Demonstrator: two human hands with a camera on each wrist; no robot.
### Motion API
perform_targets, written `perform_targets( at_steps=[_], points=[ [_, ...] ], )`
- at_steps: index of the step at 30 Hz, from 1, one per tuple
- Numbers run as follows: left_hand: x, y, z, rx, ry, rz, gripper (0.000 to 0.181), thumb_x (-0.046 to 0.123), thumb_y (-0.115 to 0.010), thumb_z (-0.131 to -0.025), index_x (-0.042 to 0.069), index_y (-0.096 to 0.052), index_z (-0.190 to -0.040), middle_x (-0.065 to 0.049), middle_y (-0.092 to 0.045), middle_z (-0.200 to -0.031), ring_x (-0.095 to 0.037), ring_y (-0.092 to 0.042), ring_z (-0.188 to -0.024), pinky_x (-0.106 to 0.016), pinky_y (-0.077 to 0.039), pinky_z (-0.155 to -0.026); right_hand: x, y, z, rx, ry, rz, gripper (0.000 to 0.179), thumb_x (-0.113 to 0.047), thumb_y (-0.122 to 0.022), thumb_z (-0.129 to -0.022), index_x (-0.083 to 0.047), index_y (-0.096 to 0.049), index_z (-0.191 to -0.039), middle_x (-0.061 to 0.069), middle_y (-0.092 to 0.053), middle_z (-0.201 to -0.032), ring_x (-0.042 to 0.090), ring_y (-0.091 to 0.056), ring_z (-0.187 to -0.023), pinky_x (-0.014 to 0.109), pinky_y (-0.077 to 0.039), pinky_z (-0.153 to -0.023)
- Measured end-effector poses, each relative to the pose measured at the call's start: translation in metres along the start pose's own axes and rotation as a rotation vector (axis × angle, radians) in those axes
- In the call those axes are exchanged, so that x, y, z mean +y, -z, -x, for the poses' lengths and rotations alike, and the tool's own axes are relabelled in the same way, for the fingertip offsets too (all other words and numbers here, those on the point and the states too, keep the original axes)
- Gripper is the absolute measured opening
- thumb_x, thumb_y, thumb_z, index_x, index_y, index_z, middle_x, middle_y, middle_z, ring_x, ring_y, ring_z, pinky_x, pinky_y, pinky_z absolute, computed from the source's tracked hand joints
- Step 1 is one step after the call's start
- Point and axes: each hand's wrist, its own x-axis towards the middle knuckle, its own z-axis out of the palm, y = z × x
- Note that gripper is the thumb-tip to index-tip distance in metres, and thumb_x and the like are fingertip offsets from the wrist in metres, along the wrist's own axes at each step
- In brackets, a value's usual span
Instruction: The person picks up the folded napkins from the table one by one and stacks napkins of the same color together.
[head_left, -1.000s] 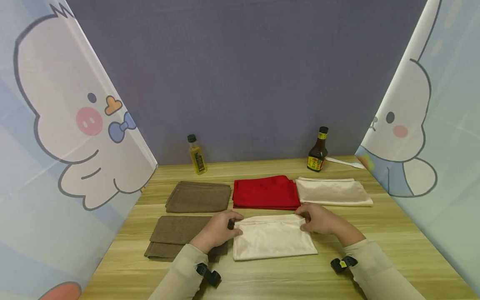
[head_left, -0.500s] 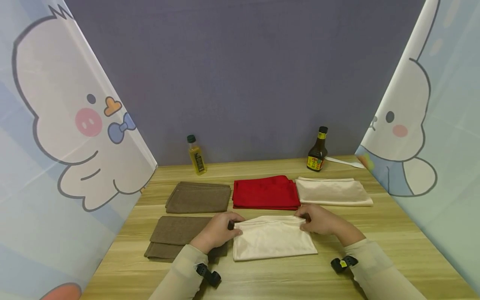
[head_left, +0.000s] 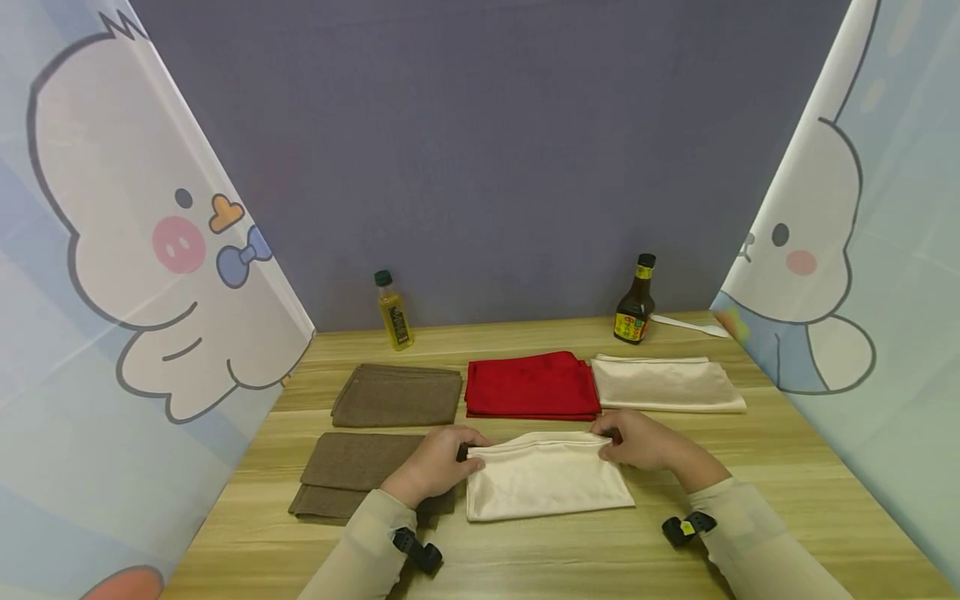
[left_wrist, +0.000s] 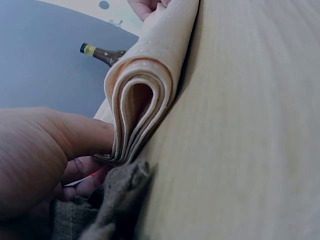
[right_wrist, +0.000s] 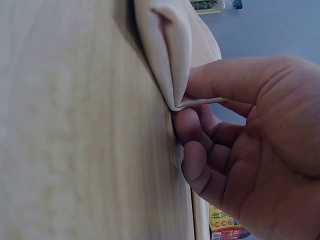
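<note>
A folded cream cloth lies flat on the table in front of the person. At its far left corner the left hand pinches the edge between thumb and fingers. The right hand pinches the far right corner in the same manner. In the left wrist view, the cloth's end shows several layers rolled round a loop, with the left thumb against them. From the right wrist, the right thumb presses on the folded end, fingers curled beneath.
Two brown cloths lie at the left, the nearer one partly under the left forearm. A red cloth and another cream cloth lie behind. An oil bottle, a dark sauce bottle and a white plastic utensil are at the back.
Both hands keep their hold on the cream cloth. Its far edge has bunched up slightly between them, and the left fingers have shifted a little inward.
</note>
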Motion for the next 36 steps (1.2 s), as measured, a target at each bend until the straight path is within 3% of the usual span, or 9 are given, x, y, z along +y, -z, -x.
perform_targets(
  at_steps=[4, 8, 16, 25, 36],
  points=[
    [0.0011, 0.0007, 0.0006, 0.004, -0.012, -0.009, 0.023, 0.018, -0.076, -0.099, 0.022, -0.075, -0.122, 0.005, -0.070, -0.124, -0.009, -0.061, -0.099, -0.031, -0.053, -0.086, -0.0002, -0.0016, -0.0003, 0.006, 0.017, 0.003, 0.027, 0.003, -0.074, -0.091, -0.010, -0.054, -0.078, -0.003, -0.043, -0.076, 0.006, -0.041, -0.067, 0.025, -0.037, -0.061],
    [0.0020, 0.0005, 0.0004, 0.024, -0.031, -0.020, 0.021, 0.016, -0.075, -0.099, 0.020, -0.075, -0.119, 0.005, -0.071, -0.120, -0.008, -0.062, -0.096, -0.030, -0.053, -0.083, 0.0021, -0.0025, -0.0010, 0.015, 0.015, 0.009, 0.034, 0.004, -0.074, -0.091, -0.010, -0.047, -0.075, -0.003, -0.038, -0.074, 0.005, -0.039, -0.064, 0.025, -0.035, -0.060],
    [0.0020, -0.0006, -0.0005, 0.087, -0.067, -0.009, 0.018, 0.012, -0.073, -0.100, 0.021, -0.071, -0.116, 0.007, -0.068, -0.115, -0.009, -0.062, -0.097, -0.032, -0.055, -0.085, 0.0020, -0.0016, -0.0011, 0.041, -0.038, -0.008, 0.022, -0.001, -0.071, -0.095, -0.013, -0.057, -0.083, -0.006, -0.045, -0.074, 0.006, -0.045, -0.063, 0.025, -0.039, -0.058],
    [0.0025, -0.0004, -0.0022, 0.105, -0.047, 0.070, 0.019, 0.010, -0.070, -0.102, 0.021, -0.067, -0.118, 0.007, -0.062, -0.117, -0.010, -0.057, -0.094, -0.030, -0.053, -0.083, -0.0007, -0.0015, 0.0000, 0.049, -0.049, -0.123, 0.009, -0.002, -0.066, -0.100, -0.008, -0.060, -0.097, -0.003, -0.050, -0.068, 0.006, -0.046, -0.052, 0.023, -0.038, -0.047],
    [0.0047, 0.0008, -0.0039, 0.181, -0.055, 0.182, 0.029, 0.006, -0.070, -0.101, 0.019, -0.066, -0.127, 0.005, -0.060, -0.129, -0.015, -0.057, -0.105, -0.036, -0.055, -0.094, 0.0038, -0.0031, -0.0023, 0.087, -0.085, -0.147, 0.008, -0.004, -0.063, -0.103, -0.008, -0.062, -0.110, 0.001, -0.056, -0.076, 0.013, -0.053, -0.059, 0.026, -0.048, -0.053]
  ],
)
